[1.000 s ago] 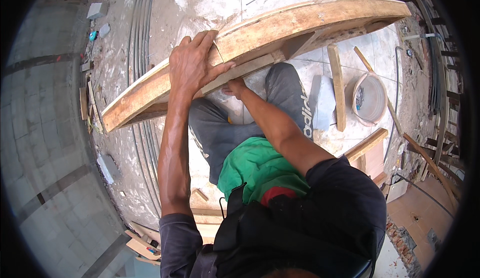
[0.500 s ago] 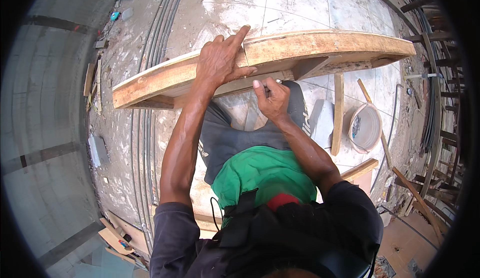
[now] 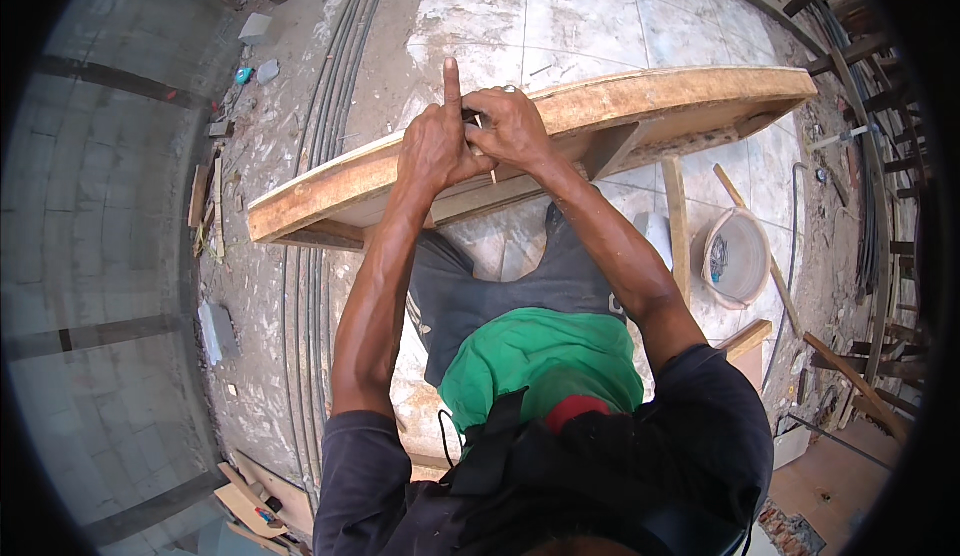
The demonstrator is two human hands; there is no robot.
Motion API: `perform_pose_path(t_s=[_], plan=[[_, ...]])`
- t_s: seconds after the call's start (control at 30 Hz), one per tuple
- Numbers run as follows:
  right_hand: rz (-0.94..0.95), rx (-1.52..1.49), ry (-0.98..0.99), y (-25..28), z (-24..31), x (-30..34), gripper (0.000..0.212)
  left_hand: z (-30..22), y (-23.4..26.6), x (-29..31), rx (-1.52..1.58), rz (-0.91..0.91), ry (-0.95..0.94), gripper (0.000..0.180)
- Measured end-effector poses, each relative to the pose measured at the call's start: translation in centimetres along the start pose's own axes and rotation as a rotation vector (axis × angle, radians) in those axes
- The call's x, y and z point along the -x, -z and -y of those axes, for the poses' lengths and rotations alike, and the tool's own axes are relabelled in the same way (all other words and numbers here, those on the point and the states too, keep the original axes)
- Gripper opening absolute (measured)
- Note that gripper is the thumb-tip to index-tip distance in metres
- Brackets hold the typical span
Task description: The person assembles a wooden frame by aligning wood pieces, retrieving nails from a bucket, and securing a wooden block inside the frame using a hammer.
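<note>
A long wooden frame (image 3: 640,94), with planks for sides and cross pieces inside, lies across in front of my legs. My left hand (image 3: 432,146) is wrapped over its near plank, index finger pointing straight away and thumb stretched to the right. Close against it, my right hand (image 3: 512,131) is closed at the plank, its fingers pinched together. A small shiny end shows at its knuckles, but what it holds is mostly hidden. A thin pale sliver (image 3: 493,176) shows just below the left thumb; I cannot tell what it is.
A whitish bucket (image 3: 735,256) with small things inside stands at right, beside a wooden batten (image 3: 677,216). Long thin pipes (image 3: 335,86) run along the floor at left. Grey blocks (image 3: 216,332) lie near the left wall, and timber is piled at far right.
My right hand has moved up and left from below the frame to the plank, beside my left hand. The left hand stays on the plank. The view has shifted slightly.
</note>
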State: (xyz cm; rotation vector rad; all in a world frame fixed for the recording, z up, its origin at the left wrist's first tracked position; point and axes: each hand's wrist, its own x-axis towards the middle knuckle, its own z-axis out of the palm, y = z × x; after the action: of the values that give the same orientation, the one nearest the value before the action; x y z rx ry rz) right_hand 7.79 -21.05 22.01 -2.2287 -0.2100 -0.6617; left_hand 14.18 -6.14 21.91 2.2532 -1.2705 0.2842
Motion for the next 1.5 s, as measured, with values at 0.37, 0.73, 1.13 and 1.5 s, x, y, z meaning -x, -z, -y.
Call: perform_pose_path(t_s=[0.37,0.73,1.13,1.5], plan=[[-0.033,0.124,0.025,-1.5,0.2,0.5,0.011,0.5,0.1,0.5,-0.029,-0.042,0.017,0.152],[-0.452,-0.124,-0.271,6.1,2.1,9.7,0.016,-1.0,1.4,0.2,-0.245,0.272,0.052,0.105],[0.607,0.283,-0.777,-11.5,-7.8,20.8,0.016,0.6,0.3,0.8,-0.268,0.068,-0.089,0.087],[0.910,0.403,-0.480,-9.8,-8.8,18.1,0.023,0.0,1.0,1.1,-0.285,0.090,-0.082,0.071]])
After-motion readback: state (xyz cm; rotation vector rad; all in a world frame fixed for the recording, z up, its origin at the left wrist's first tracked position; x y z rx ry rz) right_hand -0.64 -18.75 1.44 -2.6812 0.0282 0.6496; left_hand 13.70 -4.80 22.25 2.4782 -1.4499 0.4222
